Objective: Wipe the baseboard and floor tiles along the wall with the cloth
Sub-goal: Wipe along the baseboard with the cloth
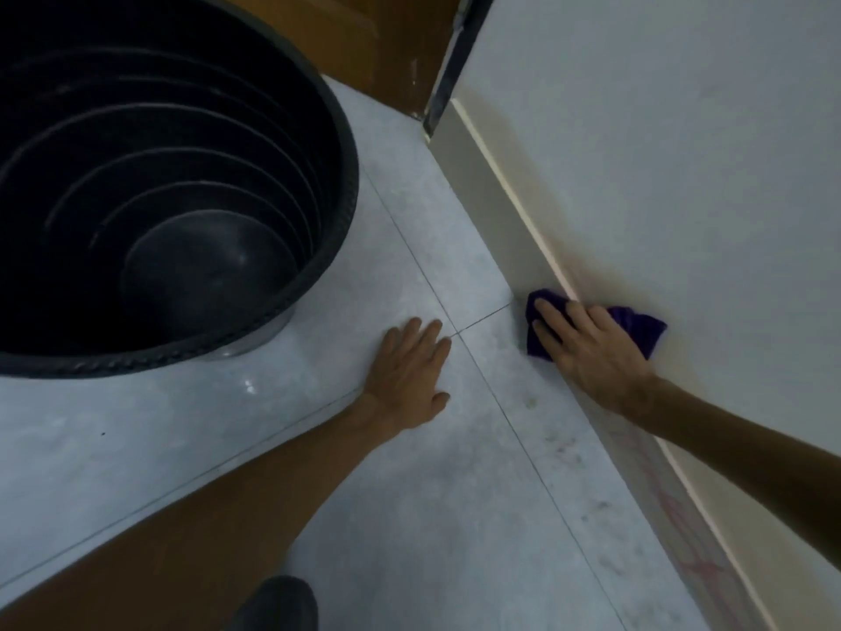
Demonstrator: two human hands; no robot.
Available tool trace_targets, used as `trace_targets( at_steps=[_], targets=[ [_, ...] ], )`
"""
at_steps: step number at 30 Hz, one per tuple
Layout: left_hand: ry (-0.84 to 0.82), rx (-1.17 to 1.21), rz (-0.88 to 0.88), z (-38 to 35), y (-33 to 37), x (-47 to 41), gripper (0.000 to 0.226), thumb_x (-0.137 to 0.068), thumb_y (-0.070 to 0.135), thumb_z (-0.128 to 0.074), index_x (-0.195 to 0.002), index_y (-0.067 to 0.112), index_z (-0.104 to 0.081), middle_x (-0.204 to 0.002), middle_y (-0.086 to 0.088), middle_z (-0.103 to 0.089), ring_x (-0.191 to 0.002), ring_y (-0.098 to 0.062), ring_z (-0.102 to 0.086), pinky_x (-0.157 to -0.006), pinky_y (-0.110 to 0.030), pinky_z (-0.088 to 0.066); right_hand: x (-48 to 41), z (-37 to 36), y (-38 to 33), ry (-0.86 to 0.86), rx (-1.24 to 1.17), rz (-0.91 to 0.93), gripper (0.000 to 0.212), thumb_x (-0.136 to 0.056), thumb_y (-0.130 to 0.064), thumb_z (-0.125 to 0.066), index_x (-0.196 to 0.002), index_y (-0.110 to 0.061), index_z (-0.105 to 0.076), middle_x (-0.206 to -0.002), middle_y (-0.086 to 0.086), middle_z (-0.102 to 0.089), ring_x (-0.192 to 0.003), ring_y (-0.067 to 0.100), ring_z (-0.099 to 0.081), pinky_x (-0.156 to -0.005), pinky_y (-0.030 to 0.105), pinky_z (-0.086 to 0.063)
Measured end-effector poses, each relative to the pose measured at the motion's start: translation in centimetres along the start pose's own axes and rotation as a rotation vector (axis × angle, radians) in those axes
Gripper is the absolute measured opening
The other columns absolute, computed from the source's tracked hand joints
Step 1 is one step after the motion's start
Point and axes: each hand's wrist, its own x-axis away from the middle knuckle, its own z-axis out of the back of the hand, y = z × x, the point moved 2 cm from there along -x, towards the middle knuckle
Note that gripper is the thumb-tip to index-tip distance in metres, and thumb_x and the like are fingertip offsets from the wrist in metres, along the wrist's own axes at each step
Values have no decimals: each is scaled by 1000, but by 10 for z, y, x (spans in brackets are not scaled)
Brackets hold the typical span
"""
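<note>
A purple cloth (637,327) is pressed against the cream baseboard (482,170) that runs along the white wall. My right hand (587,348) lies flat over the cloth, fingers spread and pointing up the baseboard; the hand hides most of the cloth. My left hand (412,373) rests palm down on the pale grey floor tiles (455,471), fingers apart, holding nothing, just left of a grout crossing. Dark smudges mark the tile near the baseboard below my right arm. Reddish streaks show on the baseboard at lower right.
A large black ribbed tub (173,189) stands on the floor at the left, close to my left hand. A brown wooden door (346,43) and a dark frame (448,66) close off the far corner. A dark shape (277,603) sits at the bottom edge.
</note>
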Motion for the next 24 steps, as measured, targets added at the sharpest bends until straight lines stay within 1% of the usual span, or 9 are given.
trace_targets(
  at_steps=[5,7,9,12,14,16,18,20,24],
  targets=[
    [54,-39,0,-9,-20,8,81,-95,63,-35,-159,23,-7,-169,-4,3,-156,-28,5,-125,-53,-4,-48,12,8,66,68,-47,71,-94,-21,-62,-156,-2,-32,-165,23,-19,-123,40,-39,-91,45,-39],
    [77,-69,-13,-13,-25,10,80,-95,66,-31,-159,26,-5,-169,-2,4,-156,-26,6,-125,-53,-2,-62,11,9,52,111,-60,81,-88,-28,-67,-156,-3,-32,-166,23,-14,-136,43,-30,-104,49,-35],
    [95,-45,1,-16,-29,11,80,-95,67,-30,-159,27,-5,-169,-1,3,-156,-24,6,-125,-53,-1,-73,5,3,38,145,-5,75,-92,-27,-63,-156,-2,-33,-167,23,-9,-147,46,-17,-119,56,-21],
    [99,-33,6,-26,-28,17,80,-94,69,-30,-159,29,-7,-169,0,2,-156,-22,5,-125,-53,-1,-44,-23,-13,-14,177,119,66,-100,-21,-55,-156,0,-29,-168,25,-2,-154,46,-4,-124,59,-10],
    [104,-18,-13,-31,-28,17,80,-94,69,-30,-159,29,-7,-169,0,2,-156,-22,5,-125,-52,0,-3,-45,-20,-95,197,229,66,-100,-19,-57,-157,-2,-29,-168,26,-5,-154,46,-5,-125,59,-9],
    [109,-13,-11,-35,-30,19,80,-94,69,-29,-159,29,-5,-169,-1,3,-156,-22,6,-125,-52,1,29,-50,-14,-143,155,307,64,-98,-15,-60,-155,-1,-34,-167,25,-13,-153,46,-13,-124,58,-13],
    [110,-11,2,-36,-30,19,80,-94,69,-26,-159,28,-3,-169,-2,5,-156,-23,8,-125,-53,2,34,-33,4,-104,100,272,62,-89,-12,-72,-146,2,-50,-161,25,-32,-148,46,-31,-120,57,-27],
    [121,-2,10,-37,-28,17,80,-94,69,-26,-159,28,-3,-169,-2,6,-156,-23,8,-125,-53,2,22,-14,21,-31,107,232,56,-86,-12,-73,-137,4,-59,-155,26,-42,-143,45,-40,-116,56,-32],
    [129,28,-17,-36,-15,15,80,-94,69,-27,-159,28,-4,-169,-2,4,-156,-23,7,-125,-53,1,-34,6,36,86,187,167,52,-98,-13,-56,-146,6,-47,-162,26,-29,-149,44,-27,-121,56,-22]
  ],
)
